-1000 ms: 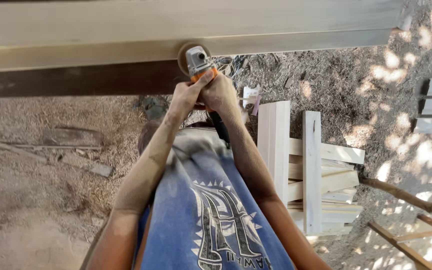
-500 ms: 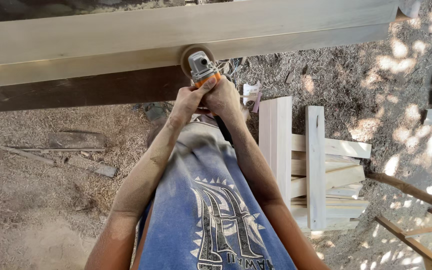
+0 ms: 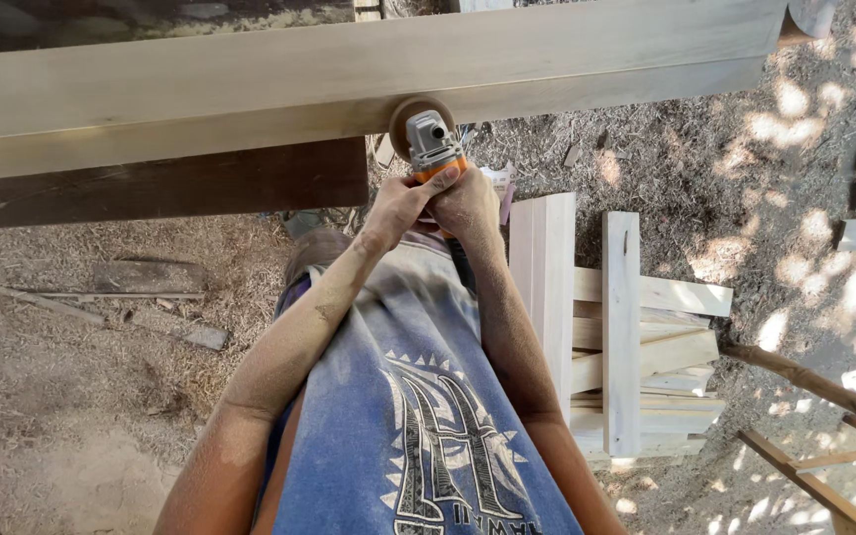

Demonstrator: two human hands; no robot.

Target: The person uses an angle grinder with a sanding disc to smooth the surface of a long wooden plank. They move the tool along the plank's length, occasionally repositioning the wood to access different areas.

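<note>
I see both hands wrapped tight on one angle grinder (image 3: 435, 149); left hand (image 3: 398, 206) closed on the near left of its orange body, right hand (image 3: 468, 206) closed on the near right, the two touching; grinder's round disc lies against the near edge of the long pale plank (image 3: 250, 89), about mid-scene, far from me; dark board (image 3: 160, 188) beneath the plank at left; stack of pale wooden slats (image 3: 626, 327) on the dirt ground (image 3: 61, 396) at right; both forearms dusty.
</note>
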